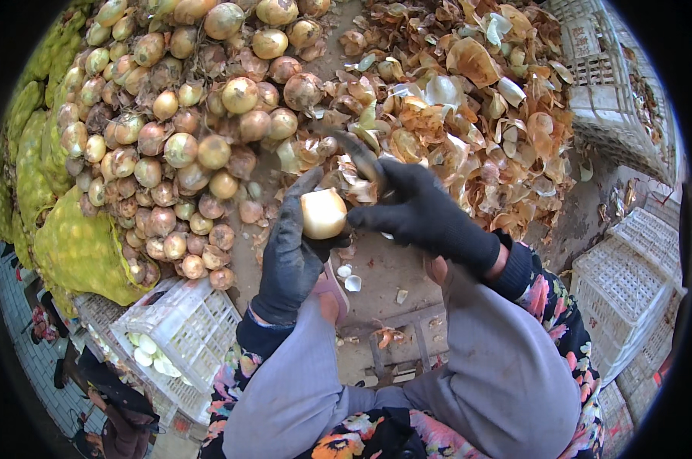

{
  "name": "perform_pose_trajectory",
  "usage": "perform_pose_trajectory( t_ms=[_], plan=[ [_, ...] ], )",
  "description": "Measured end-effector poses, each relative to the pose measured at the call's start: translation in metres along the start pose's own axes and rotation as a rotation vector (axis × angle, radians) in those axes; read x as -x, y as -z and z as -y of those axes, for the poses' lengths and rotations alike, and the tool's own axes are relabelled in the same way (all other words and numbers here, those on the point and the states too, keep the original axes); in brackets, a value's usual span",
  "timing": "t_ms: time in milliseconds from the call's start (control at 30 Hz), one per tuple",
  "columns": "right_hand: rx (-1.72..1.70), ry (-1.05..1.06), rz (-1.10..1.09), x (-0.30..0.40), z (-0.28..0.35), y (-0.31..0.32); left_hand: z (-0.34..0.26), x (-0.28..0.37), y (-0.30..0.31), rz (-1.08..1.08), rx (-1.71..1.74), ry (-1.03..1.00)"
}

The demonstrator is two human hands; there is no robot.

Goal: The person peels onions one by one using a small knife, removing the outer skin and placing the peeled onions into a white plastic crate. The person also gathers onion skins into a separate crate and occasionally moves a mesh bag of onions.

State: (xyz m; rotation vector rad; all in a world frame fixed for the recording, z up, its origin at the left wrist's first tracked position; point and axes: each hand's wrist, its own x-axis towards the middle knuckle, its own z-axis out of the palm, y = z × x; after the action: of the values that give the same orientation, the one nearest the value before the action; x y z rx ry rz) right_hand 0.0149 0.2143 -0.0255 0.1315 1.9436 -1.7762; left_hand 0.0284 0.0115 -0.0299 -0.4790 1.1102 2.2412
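My left hand, in a dark work glove, is closed around an onion with pale, mostly bare flesh and a flat-cut top. Just right of it, my gloved right hand grips a knife, blurred, its blade pointing up and left. The right thumb is close to the onion's side; whether it touches I cannot tell. Beyond my left hand lies a large heap of unpeeled onions. A pile of loose onion skins spreads beyond my right hand.
Yellow mesh sacks of onions line the left. A white plastic crate holding peeled onions stands at lower left. More white crates are stacked at right, another at upper right. A person is at lower left.
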Motion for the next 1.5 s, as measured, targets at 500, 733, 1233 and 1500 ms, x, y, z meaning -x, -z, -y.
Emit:
perform_pose_trajectory(
  t_ms=[500,733,1233,1500],
  plan=[
    [-0.325,-0.233,0.086,-0.014,0.024,-0.040,0.042,-0.025,0.013,-0.007,-0.496,-0.593],
    [-0.112,-0.211,0.179,-0.017,0.052,-0.045,0.019,-0.015,0.021,0.041,-0.134,-0.461],
    [0.487,0.235,0.033,-0.036,0.151,-0.020,-0.137,0.022,-0.010,0.341,-0.089,-0.526],
    [0.025,0.155,0.001,-0.027,0.150,-0.044,-0.088,0.008,-0.019,-0.149,-0.642,-0.995]
  ],
)
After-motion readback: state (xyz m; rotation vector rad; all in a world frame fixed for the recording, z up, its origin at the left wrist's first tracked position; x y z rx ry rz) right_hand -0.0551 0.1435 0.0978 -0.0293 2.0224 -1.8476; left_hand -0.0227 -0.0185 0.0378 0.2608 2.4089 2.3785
